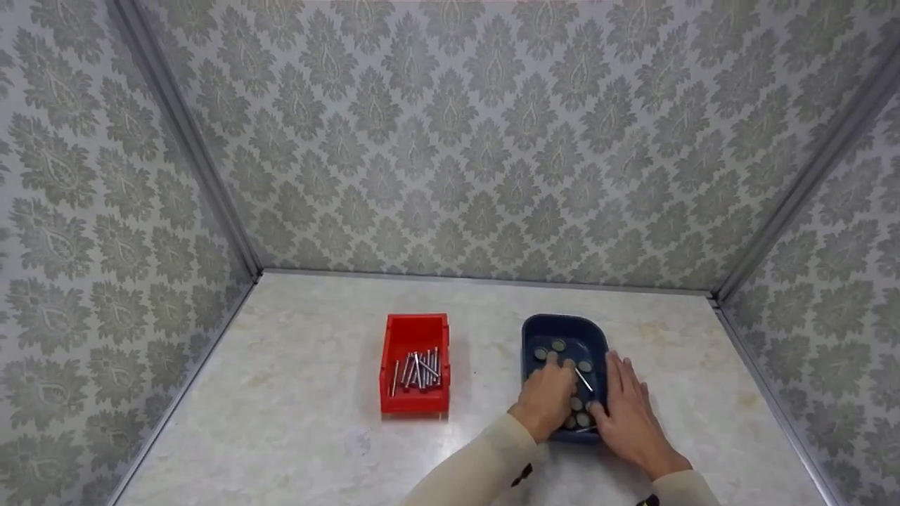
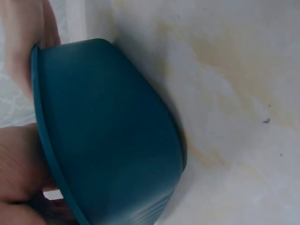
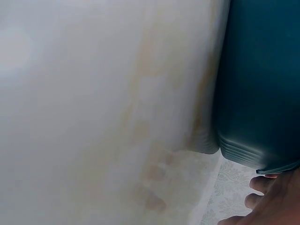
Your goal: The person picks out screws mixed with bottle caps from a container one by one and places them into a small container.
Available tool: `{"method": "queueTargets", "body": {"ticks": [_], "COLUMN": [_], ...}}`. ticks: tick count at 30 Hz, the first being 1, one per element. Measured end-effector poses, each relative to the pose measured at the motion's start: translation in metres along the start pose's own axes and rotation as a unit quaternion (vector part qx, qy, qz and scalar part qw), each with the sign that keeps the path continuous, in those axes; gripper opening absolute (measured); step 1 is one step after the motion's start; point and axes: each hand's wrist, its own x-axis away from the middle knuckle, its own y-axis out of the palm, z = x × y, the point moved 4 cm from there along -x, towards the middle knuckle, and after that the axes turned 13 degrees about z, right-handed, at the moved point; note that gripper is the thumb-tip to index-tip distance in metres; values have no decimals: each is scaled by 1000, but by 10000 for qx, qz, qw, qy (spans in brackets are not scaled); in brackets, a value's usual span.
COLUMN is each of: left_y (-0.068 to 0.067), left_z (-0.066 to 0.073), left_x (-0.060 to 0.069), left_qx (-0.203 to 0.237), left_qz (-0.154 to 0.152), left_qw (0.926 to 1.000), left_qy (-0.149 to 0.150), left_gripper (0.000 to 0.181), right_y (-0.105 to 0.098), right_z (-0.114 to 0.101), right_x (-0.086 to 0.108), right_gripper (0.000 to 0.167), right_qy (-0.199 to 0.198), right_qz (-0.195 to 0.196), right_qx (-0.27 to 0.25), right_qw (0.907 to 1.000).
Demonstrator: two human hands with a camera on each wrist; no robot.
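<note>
My left hand (image 1: 552, 393) reaches into a dark blue plastic tub (image 1: 562, 325), its fingers down among the contents. Several small round greyish discs (image 1: 585, 366) lie in the tub. Beside the left fingertips is a slim silver screw (image 1: 584, 380); whether they pinch anything is hidden. My right hand (image 1: 633, 414) holds the tub's right rim, thumb over the edge and fingers along the outer wall. In the left wrist view, the left hand (image 2: 21, 164) bends over the rim and the tub's outer wall (image 2: 108, 126) fills the middle.
To the left, a red open-fronted bin (image 1: 415, 402) holds several silver screws (image 1: 422, 369). Both containers stand on a pale marbled table (image 1: 302, 393). Patterned walls (image 1: 450, 140) enclose its back and sides.
</note>
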Motion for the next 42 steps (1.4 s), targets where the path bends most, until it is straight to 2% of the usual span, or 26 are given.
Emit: {"method": "queueTargets", "body": {"ticks": [4,7,10,15,20,23,29,37,42], "left_y": [-6,-10,-12,-17,-17,-19,-27,-40,-44], "left_z": [-6,-11,-15,-23,-30,-32,-39,-55,-65], "left_x": [2,4,8,11,13,14,15,15,19], "left_qx": [590,1112,1641,2345,2957,3094,2893,3124,3230], "left_qz": [214,312,443,788,803,824,1013,1207,1150], "left_qw": [9979,9928,9845,9682,9499,9448,9503,9407,9376], "left_qy": [-133,-331,-441,-380,-620,-699,-550,-546,-576], "left_gripper": [27,25,28,31,37,39,39,37,36], "right_y": [0,0,1,1,1,1,2,0,1], "right_z": [1,1,0,-2,-3,-3,-1,-2,-3], "right_x": [0,-1,0,2,2,3,3,1,2], "right_gripper": [93,93,93,91,92,92,92,93,94], "right_qy": [0,-36,-75,-108,-119,-141,-167,-89,-18], "right_qz": [78,124,128,161,168,197,215,99,0], "right_qx": [-2,-3,17,5,-12,-6,60,39,32], "right_qw": [10000,9999,9999,9998,9998,9997,9996,9999,10000]}}
